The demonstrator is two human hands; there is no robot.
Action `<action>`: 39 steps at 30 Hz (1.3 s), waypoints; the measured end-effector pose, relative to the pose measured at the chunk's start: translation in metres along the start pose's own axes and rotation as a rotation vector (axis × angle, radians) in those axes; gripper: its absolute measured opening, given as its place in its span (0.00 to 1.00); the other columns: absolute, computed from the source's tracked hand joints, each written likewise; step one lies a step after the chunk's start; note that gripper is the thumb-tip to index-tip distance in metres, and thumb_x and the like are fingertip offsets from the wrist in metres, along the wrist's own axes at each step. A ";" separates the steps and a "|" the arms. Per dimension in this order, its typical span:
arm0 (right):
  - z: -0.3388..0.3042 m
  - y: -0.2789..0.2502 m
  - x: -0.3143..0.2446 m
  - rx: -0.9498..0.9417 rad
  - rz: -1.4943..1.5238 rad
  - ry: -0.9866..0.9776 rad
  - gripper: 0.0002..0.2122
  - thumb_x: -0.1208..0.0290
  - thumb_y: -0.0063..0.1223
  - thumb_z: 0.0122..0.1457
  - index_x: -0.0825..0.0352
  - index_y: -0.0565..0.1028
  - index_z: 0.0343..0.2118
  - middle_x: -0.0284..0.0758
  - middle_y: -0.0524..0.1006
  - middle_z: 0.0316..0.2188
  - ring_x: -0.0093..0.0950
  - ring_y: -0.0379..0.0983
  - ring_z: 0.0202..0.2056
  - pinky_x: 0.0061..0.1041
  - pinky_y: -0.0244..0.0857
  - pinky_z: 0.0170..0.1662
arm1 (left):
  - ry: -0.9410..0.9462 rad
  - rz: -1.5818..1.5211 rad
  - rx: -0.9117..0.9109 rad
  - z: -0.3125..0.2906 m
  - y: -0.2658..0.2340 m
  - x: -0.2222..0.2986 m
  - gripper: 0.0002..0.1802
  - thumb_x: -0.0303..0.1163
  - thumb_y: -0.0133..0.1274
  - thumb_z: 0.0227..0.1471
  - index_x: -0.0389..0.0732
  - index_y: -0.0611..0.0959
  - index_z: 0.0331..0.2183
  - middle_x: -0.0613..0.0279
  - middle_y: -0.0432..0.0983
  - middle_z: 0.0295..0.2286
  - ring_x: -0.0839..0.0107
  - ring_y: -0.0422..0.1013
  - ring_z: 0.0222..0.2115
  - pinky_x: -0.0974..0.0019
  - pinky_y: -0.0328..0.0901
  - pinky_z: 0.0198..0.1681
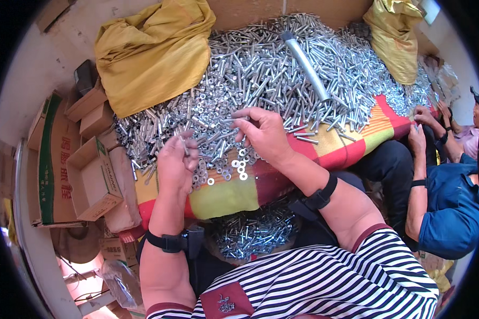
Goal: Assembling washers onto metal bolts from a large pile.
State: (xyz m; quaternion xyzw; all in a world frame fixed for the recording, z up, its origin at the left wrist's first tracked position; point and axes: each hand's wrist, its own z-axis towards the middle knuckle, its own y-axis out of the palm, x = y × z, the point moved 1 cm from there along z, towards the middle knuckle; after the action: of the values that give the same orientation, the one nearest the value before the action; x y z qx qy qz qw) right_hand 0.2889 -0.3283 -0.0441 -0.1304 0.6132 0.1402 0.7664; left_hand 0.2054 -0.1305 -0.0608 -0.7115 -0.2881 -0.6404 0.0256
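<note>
A large heap of silvery expansion bolts and metal sleeves [261,74] covers a table with a checked red, yellow and green cloth [223,196]. My left hand [175,162] is raised over the heap's near left part, fingers closed around a slim metal piece, blurred by motion. To its right, my right hand [266,135] reaches in over the small parts, thumb and forefinger pinched together at a small metal piece whose kind is unclear. Flat washers [242,165] lie loose on the cloth between my hands. Nuts [210,106] are mixed into the heap just beyond.
A metal tube [308,66] lies on the heap. Yellow sacks [154,58] flank it. An open cardboard box [93,181] stands at left beside larger cartons. Finished-looking bolts [258,234] fill a container below the table edge. Two people work at right, one in a blue shirt [449,207].
</note>
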 end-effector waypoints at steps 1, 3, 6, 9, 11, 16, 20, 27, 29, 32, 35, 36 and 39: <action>-0.003 0.003 -0.001 -0.004 0.005 -0.004 0.06 0.80 0.51 0.56 0.74 0.77 0.35 0.34 0.78 0.23 0.18 0.75 0.22 0.17 0.67 0.23 | -0.090 -0.085 -0.032 -0.003 0.000 -0.001 0.14 0.28 0.37 0.62 0.31 0.73 0.45 0.55 0.73 0.33 0.74 0.68 0.24 0.75 0.62 0.21; -0.011 0.009 -0.004 -0.018 0.023 -0.019 0.06 0.81 0.51 0.56 0.74 0.77 0.35 0.35 0.78 0.24 0.19 0.75 0.21 0.17 0.67 0.25 | -0.267 -0.258 -0.096 -0.009 -0.002 -0.005 0.15 0.30 0.37 0.63 0.30 0.70 0.46 0.44 0.75 0.41 0.62 0.76 0.35 0.72 0.71 0.27; -0.021 0.017 -0.007 -0.060 0.026 -0.065 0.06 0.80 0.50 0.57 0.74 0.76 0.36 0.34 0.78 0.25 0.18 0.74 0.21 0.16 0.65 0.23 | -0.257 -0.302 -0.259 -0.019 -0.005 -0.008 0.15 0.33 0.40 0.62 0.31 0.70 0.44 0.39 0.72 0.45 0.55 0.75 0.43 0.67 0.74 0.35; -0.031 0.022 -0.005 -0.072 0.009 -0.149 0.06 0.79 0.50 0.58 0.73 0.76 0.36 0.33 0.77 0.25 0.18 0.74 0.21 0.16 0.65 0.24 | -0.265 -0.310 -0.288 -0.024 -0.003 -0.011 0.13 0.34 0.45 0.60 0.34 0.72 0.41 0.41 0.73 0.44 0.57 0.75 0.41 0.67 0.74 0.36; -0.035 0.025 -0.007 -0.090 -0.053 -0.331 0.05 0.79 0.52 0.57 0.74 0.76 0.36 0.35 0.76 0.26 0.19 0.74 0.21 0.17 0.65 0.24 | -0.271 -0.301 -0.324 -0.025 -0.005 -0.012 0.12 0.34 0.48 0.59 0.35 0.73 0.39 0.44 0.75 0.42 0.59 0.75 0.41 0.67 0.74 0.39; -0.041 0.028 -0.012 -0.114 -0.192 -0.620 0.06 0.78 0.57 0.53 0.71 0.76 0.34 0.38 0.76 0.26 0.27 0.75 0.21 0.22 0.66 0.24 | -0.262 -0.310 -0.216 -0.028 -0.009 -0.016 0.10 0.34 0.52 0.56 0.39 0.77 0.36 0.61 0.76 0.30 0.72 0.73 0.29 0.72 0.71 0.29; -0.042 0.027 -0.017 -0.146 -0.325 -0.813 0.11 0.76 0.61 0.47 0.68 0.75 0.35 0.38 0.76 0.27 0.36 0.76 0.26 0.29 0.70 0.25 | -0.324 -0.502 -0.232 -0.030 -0.004 -0.017 0.09 0.35 0.52 0.57 0.39 0.76 0.32 0.67 0.67 0.22 0.78 0.63 0.20 0.74 0.61 0.23; -0.038 0.029 -0.008 -0.157 -0.604 -0.962 0.10 0.70 0.57 0.51 0.67 0.75 0.36 0.36 0.75 0.26 0.33 0.75 0.25 0.28 0.69 0.25 | -0.487 -0.495 -0.259 -0.039 0.004 -0.018 0.09 0.35 0.49 0.59 0.40 0.75 0.31 0.65 0.70 0.24 0.75 0.66 0.21 0.74 0.62 0.23; -0.037 0.030 -0.019 -0.245 -0.880 -0.674 0.11 0.68 0.55 0.52 0.67 0.76 0.37 0.35 0.71 0.25 0.33 0.73 0.24 0.28 0.68 0.25 | -0.434 -0.415 -0.133 -0.040 0.012 -0.015 0.08 0.34 0.46 0.60 0.40 0.75 0.32 0.60 0.75 0.28 0.71 0.72 0.26 0.72 0.66 0.24; -0.019 0.028 -0.012 -0.051 -0.842 -0.570 0.09 0.72 0.54 0.49 0.68 0.76 0.34 0.36 0.69 0.24 0.34 0.73 0.24 0.31 0.67 0.26 | -0.310 -0.373 -0.181 -0.026 0.007 -0.005 0.06 0.30 0.45 0.59 0.39 0.74 0.35 0.57 0.77 0.30 0.68 0.73 0.27 0.68 0.69 0.27; -0.001 0.023 0.009 -0.145 -1.012 -0.505 0.05 0.74 0.51 0.51 0.69 0.74 0.30 0.39 0.69 0.24 0.40 0.72 0.25 0.36 0.66 0.28 | -0.013 -0.074 -0.041 0.004 -0.013 0.001 0.06 0.29 0.50 0.56 0.37 0.77 0.34 0.56 0.78 0.30 0.71 0.72 0.25 0.74 0.65 0.25; 0.000 0.025 0.004 -0.211 -1.135 -0.411 0.03 0.76 0.51 0.48 0.68 0.71 0.25 0.41 0.70 0.26 0.40 0.73 0.28 0.36 0.68 0.31 | -0.011 -0.073 -0.041 0.009 -0.012 0.004 0.06 0.29 0.50 0.56 0.37 0.77 0.34 0.56 0.78 0.30 0.71 0.72 0.25 0.74 0.65 0.25; 0.002 0.027 0.010 -0.199 -1.160 -0.375 0.03 0.78 0.51 0.46 0.68 0.71 0.25 0.41 0.70 0.26 0.40 0.73 0.31 0.35 0.68 0.34 | 0.207 0.784 0.049 0.017 -0.008 0.010 0.07 0.28 0.58 0.47 0.36 0.80 0.30 0.57 0.78 0.27 0.70 0.72 0.26 0.70 0.65 0.28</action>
State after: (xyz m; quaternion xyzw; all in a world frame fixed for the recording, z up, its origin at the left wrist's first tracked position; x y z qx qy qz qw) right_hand 0.2824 -0.3023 -0.0540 -0.4864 0.2813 -0.2224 0.7968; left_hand 0.2174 -0.1131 -0.0572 -0.6983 -0.0062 -0.6433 0.3137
